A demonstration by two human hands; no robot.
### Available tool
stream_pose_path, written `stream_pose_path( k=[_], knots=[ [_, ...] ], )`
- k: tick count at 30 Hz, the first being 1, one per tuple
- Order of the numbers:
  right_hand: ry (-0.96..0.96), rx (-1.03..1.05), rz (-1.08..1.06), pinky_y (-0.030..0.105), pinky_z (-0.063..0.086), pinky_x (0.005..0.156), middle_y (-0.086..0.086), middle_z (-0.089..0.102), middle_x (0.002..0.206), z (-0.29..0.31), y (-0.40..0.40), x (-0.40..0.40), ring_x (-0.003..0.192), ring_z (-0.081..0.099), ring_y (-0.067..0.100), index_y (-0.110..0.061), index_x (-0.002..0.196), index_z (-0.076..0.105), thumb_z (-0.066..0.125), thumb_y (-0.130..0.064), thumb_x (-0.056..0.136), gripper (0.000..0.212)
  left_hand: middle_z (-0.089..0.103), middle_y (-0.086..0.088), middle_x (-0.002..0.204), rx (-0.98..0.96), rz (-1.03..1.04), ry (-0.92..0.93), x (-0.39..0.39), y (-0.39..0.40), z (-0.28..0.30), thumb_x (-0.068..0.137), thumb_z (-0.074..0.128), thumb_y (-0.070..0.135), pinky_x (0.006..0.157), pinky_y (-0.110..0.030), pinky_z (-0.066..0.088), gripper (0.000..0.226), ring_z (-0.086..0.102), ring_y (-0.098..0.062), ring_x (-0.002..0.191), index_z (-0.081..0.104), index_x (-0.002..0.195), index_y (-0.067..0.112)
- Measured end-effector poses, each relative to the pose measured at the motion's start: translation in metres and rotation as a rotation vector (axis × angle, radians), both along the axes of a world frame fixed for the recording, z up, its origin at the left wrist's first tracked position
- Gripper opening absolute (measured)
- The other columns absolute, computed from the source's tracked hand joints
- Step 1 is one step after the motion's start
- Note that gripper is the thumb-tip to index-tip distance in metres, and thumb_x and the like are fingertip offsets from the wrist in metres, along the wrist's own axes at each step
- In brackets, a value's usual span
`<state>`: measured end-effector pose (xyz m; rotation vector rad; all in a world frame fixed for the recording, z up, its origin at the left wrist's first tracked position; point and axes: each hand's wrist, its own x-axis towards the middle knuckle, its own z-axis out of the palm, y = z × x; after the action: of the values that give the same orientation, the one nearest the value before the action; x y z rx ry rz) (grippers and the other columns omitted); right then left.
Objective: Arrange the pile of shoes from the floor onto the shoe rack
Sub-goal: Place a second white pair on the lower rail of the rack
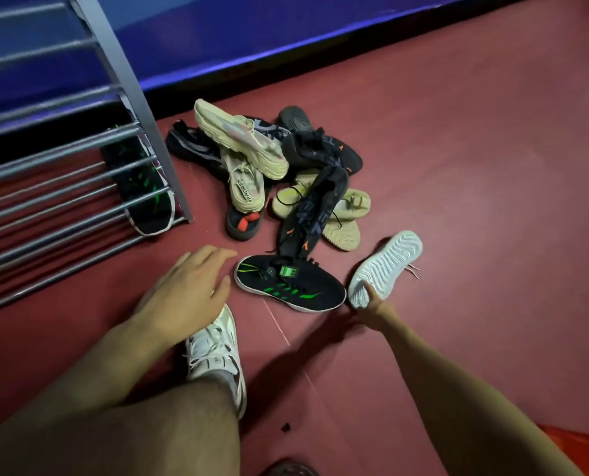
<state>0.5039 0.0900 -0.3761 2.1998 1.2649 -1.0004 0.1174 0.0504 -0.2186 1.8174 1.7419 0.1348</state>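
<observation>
Your right hand (372,300) grips a white-soled sneaker (385,269), sole up, at 4 o'clock of the shoe pile (279,173). Left hand (186,290) open, hovering at 9 o'clock of the black-green sneaker (289,283). Metal rack (73,187) at 10 o'clock.

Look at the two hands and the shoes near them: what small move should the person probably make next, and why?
Probably close the left hand on the black shoe with green stripes. That hand hovers open beside its toe, the shoe lies loose at the pile's near edge, and what looks like its mate already sits on the shoe rack. The right hand already grips a white-soled shoe.
</observation>
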Motion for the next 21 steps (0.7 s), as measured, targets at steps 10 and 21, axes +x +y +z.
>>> stream_pose_path(
  k=[10,21],
  knots=[
    [-0.181,0.494,0.073,0.047,0.044,0.096,0.015,0.035,0.124,0.001,-0.01,-0.047,0.11,0.04,0.04,-0.032,0.134,0.054,0.057,-0.025,0.088,0.046,0.054,0.008,0.13,-0.015,-0.03,-0.001,0.0,-0.002,-0.011,0.096,0.052,0.026,0.101,-0.044,0.046,0.041,0.054,-0.025,0.113,0.049,0.137,0.028],
    [0.037,0.465,0.428,0.049,0.048,0.092,0.02,0.035,0.13,0.003,-0.003,-0.073,0.101,0.049,0.044,-0.015,0.142,0.036,0.049,-0.006,0.085,0.06,0.049,0.009,0.135,-0.091,0.027,0.076,-0.023,-0.021,-0.014,0.098,0.049,0.029,0.104,-0.046,0.045,0.046,0.051,-0.025,0.121,0.045,0.143,0.029]
  ],
)
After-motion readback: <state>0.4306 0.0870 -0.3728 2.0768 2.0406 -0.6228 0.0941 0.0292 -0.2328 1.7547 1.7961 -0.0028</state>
